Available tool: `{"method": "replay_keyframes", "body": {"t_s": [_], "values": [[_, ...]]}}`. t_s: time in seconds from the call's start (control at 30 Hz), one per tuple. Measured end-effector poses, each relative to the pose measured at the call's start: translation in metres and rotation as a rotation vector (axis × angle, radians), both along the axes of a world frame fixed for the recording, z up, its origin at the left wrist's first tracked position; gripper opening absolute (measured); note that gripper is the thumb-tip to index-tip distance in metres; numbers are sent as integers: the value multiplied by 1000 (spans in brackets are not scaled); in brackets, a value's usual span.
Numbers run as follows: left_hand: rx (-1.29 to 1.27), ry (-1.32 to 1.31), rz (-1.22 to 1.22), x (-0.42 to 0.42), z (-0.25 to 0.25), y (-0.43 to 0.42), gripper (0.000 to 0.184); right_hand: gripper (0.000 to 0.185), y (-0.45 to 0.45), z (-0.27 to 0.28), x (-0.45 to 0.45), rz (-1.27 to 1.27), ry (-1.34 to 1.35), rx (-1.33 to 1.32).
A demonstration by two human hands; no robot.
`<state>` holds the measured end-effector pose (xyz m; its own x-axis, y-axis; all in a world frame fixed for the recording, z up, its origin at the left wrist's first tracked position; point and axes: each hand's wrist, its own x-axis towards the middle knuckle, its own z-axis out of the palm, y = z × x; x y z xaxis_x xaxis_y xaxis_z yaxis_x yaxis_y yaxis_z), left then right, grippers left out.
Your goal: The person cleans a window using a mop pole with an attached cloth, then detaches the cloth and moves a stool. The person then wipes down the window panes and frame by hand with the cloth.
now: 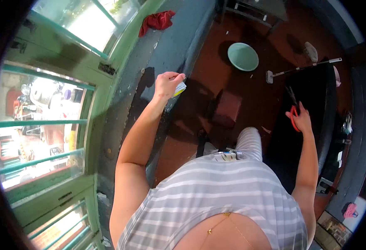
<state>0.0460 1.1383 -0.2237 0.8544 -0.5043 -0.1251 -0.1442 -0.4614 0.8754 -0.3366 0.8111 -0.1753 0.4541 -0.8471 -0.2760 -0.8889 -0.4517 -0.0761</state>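
The left hand (168,85) pinches a white and yellow thing (180,88); the right hand (302,119) holds scissors (293,111), not near it yet.

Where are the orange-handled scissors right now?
Head view, right side: the orange-handled scissors are in the right hand, dark blades pointing toward the long white-headed pole.

orange-handled scissors (293,111), dark blades pointing forward, in right grip (302,119) | small white-and-yellow item (180,88), in left grip (166,85)
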Motion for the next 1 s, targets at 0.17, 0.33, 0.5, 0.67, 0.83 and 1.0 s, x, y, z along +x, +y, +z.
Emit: {"method": "replay_keyframes", "body": {"t_s": [0.17,0.33,0.5,0.67,0.83,1.0], "values": [[-44,132,-180,15,2,-20,37,88,-13,-1,-105,-233,-215,-78],[-315,424,-103,16,6,-19,22,69,-45,-63,-191,-433,-518,-135],[-408,400,-48,26,7,1,20,45,-17,-8,-106,-698,-970,226],[-503,540,139,15,36,4,34,43,-15,35,6,-703,-1686,843],[-525,574,130,-12,52,-1,47,34,31,39,118,-242,-1748,1259],[-645,272,52,-37,63,-36,39,43,135,10,210,353,-1278,1099]]}}
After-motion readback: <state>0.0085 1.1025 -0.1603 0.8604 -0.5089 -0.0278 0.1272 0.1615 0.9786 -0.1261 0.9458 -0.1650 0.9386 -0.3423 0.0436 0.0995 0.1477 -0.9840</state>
